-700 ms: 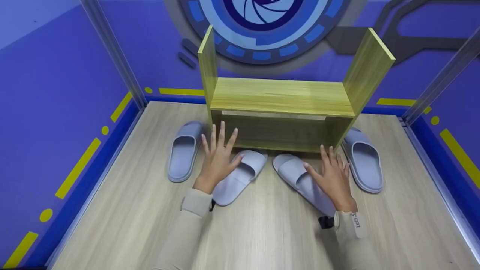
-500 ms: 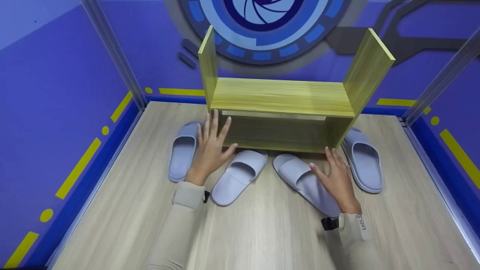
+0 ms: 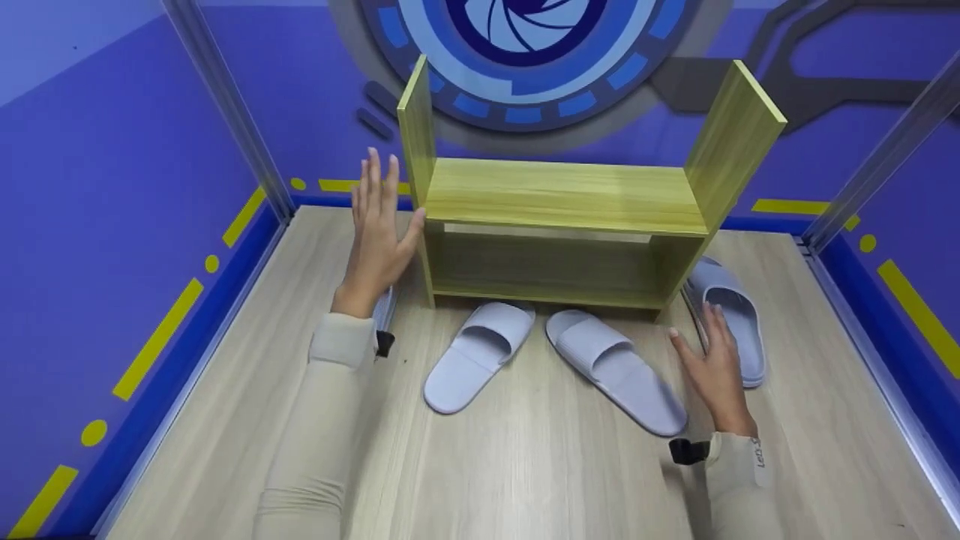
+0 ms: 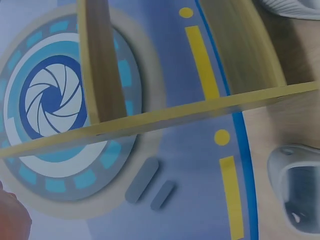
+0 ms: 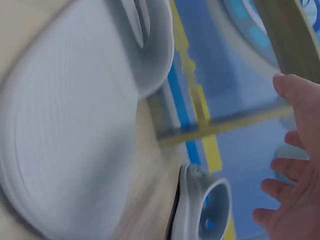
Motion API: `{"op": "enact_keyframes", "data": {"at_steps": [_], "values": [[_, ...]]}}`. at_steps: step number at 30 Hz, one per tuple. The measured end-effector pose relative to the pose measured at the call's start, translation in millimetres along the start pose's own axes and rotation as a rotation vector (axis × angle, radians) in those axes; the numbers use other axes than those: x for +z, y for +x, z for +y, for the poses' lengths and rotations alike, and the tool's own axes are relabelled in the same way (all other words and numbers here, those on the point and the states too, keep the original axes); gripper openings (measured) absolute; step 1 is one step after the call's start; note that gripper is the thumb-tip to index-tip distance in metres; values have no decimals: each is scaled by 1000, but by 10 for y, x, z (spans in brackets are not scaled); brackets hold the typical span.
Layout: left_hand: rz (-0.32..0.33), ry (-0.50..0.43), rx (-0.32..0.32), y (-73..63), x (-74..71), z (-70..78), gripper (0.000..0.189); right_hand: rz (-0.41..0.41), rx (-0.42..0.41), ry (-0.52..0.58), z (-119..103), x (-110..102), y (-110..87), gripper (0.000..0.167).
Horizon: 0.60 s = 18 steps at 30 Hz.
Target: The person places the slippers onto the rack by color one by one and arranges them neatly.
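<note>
While holding the left hand (image 3: 375,244) just beside the wooden shelf unit (image 3: 570,202), grips nothing with it. Extends four straight fingers, nearly together, upward along the outside of the left side panel (image 3: 420,127), with the thumb set apart near its front edge; cannot tell whether touching. Has the right hand (image 3: 716,371) over the outer right slipper (image 3: 742,330), likewise without any grip: thumb splayed wide, fingers reaching forward, with small gaps between them in the right wrist view. Cannot tell whether resting on the slipper.

Upright in front of the back wall (image 3: 300,112), the shelf unit, with an open upper bay between the left side panel and the right side panel (image 3: 735,135), and a low compartment open at the front. Near its lower front edge, the inner left slipper (image 3: 480,352) and inner right slipper (image 3: 615,367), toes angled toward each other, with a widening wedge of wood-grain floor (image 3: 525,465) between. Mostly hidden behind the left wrist, the outer left slipper (image 3: 385,307). More floor out to the left wall (image 3: 112,187) and right wall (image 3: 915,225).
</note>
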<state>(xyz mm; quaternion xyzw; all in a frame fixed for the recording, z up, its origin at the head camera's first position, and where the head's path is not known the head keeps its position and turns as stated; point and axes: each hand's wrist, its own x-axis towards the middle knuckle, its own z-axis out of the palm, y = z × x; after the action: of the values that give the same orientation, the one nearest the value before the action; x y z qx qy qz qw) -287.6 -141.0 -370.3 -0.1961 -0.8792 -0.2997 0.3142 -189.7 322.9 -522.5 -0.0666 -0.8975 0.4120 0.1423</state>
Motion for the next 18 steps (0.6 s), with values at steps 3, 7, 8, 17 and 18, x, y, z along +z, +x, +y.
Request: {"op": "enact_keyframes", "data": {"at_steps": [3,7,8,17,18], "values": [[6,-60,-25,123,-46,-9,68,9,54,14,108,-54,16,83],[3,-163,-89,269,-110,1,68,28,107,3,224,-107,51,88],[-1,-191,-107,303,-126,6,68,29,120,-3,250,-116,63,89],[-37,-356,-196,597,-198,36,62,58,144,-42,398,-213,151,90],[-41,-364,-191,627,-197,41,61,63,144,-46,411,-223,158,90]]}}
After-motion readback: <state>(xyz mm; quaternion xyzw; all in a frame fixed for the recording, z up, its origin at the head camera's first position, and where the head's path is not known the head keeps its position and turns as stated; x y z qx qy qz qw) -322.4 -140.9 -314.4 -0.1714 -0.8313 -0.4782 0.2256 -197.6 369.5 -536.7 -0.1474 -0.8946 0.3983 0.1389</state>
